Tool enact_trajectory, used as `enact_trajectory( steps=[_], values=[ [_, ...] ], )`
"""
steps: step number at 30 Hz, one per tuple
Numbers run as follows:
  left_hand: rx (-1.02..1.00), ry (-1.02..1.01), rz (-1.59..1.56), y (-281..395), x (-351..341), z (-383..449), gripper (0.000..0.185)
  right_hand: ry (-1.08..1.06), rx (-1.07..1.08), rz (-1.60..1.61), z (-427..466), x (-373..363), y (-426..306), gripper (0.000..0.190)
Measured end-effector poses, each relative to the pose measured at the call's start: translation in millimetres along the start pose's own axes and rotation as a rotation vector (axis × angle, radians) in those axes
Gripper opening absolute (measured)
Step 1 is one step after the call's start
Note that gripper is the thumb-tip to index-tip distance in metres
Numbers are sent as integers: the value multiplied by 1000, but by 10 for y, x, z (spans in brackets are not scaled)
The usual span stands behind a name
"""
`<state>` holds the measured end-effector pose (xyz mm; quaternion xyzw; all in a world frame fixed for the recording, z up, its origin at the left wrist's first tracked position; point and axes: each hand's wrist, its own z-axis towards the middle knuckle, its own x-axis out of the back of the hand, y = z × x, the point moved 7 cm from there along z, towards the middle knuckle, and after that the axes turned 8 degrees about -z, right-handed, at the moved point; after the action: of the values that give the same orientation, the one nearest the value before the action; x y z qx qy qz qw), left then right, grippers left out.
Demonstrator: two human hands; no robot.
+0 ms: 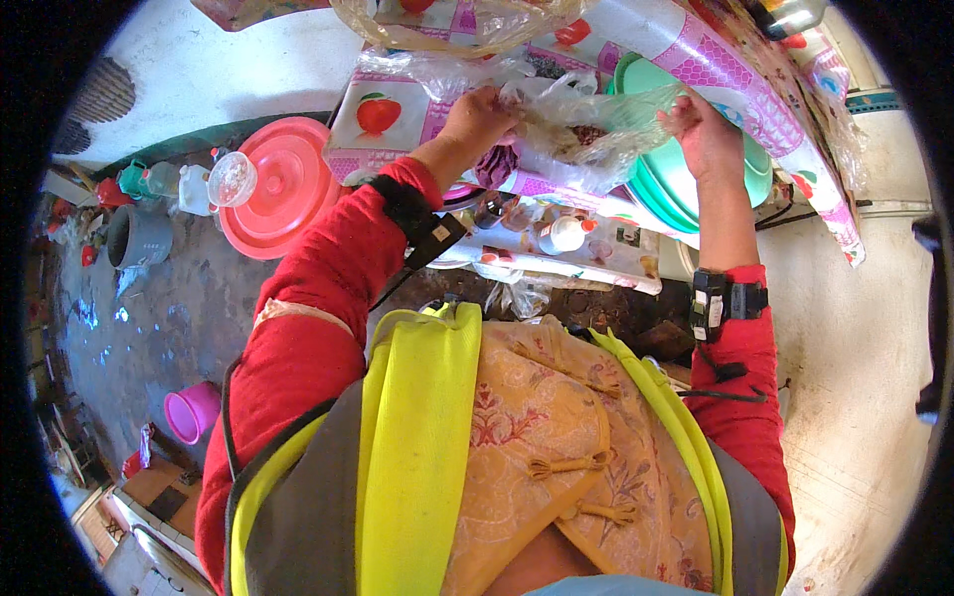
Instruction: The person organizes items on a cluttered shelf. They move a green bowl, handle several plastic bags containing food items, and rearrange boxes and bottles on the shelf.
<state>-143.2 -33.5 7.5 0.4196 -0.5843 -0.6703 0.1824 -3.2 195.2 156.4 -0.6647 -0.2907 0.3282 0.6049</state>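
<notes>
Stretched between my two hands is a clear plastic bag (566, 112). My left hand (477, 119) pinches its gathered left side, and my right hand (693, 130) grips the other end. Small reddish-brown contents (589, 135) show through the film; what they are cannot be made out. Just below my left hand sits a wrinkled dark purple item (497, 165). The bag is above a table covering printed with apples and pink patterns (387, 112). Behind my right hand and forearm are green plastic basins or lids (663, 186), partly hidden.
Yellowish plastic film (477, 33) lies at the table's far side. A red round lid (298, 190) bears a clear tub (232, 179) at the left. On a lower shelf stands a white bottle with an orange cap (565, 235). A grey bucket (140, 237) and a pink bucket (192, 413) are on the floor.
</notes>
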Motion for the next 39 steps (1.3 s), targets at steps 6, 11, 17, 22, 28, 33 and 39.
enact_trajectory(
  steps=[6,11,17,22,28,33,39],
  values=[
    [-90,-34,82,-70,4,186,30,-64,159,178,-101,-53,-164,10],
    [-226,141,539,-17,205,-12,38,63,51,-5,-232,-1,166,11],
    [-503,-314,1010,-74,47,-303,38,222,77,99,-309,279,146,11],
    [-220,-283,1326,-249,200,146,42,272,45,134,-337,375,250,14],
    [-470,-15,1435,503,594,374,28,144,100,22,-433,306,224,25],
    [-556,23,1360,913,291,108,24,113,261,-249,-505,169,70,21],
    [-649,-339,646,1116,-910,-325,28,-6,293,-436,-508,-164,-97,24]
  ],
)
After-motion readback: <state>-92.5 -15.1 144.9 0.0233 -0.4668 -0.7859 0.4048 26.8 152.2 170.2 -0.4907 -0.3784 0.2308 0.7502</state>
